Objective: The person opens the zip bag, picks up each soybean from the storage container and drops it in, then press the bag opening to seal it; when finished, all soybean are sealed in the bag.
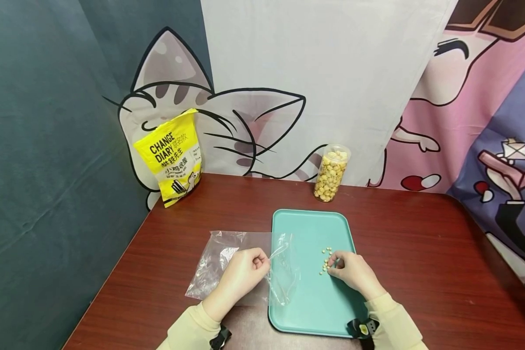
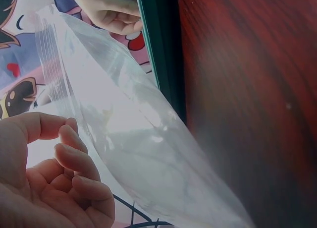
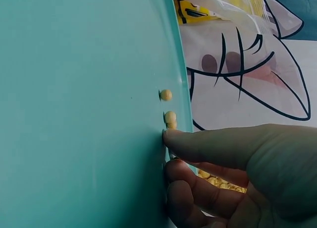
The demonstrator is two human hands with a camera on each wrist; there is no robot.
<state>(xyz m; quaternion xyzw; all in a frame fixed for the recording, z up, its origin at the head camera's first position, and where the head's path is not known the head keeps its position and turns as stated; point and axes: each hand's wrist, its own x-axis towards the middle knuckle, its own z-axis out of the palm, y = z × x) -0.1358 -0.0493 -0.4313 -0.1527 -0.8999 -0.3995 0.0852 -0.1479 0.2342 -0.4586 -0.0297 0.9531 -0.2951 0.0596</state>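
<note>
My left hand [image 1: 247, 266] pinches the mouth edge of a clear plastic zip bag [image 1: 216, 267] between thumb and forefinger. The bag lies partly on the table, its open end over the left side of a turquoise tray [image 1: 308, 311]; in the left wrist view its zip strip [image 2: 52, 64] stands up beside the fingertips. On the tray several small round yellow soybeans [image 3: 170, 117] lie in a loose line. My right hand [image 1: 354, 272] reaches down among them, thumb and forefinger pinching at a soybean largely hidden between the tips.
A clear jar [image 1: 331, 175] filled with yellow soybean-like pieces stands behind the tray. At the back left, a yellow snack bag [image 1: 175, 158] leans upright against the printed cloth [image 1: 315, 63]. All stand on a dark red wooden table [image 1: 420, 262].
</note>
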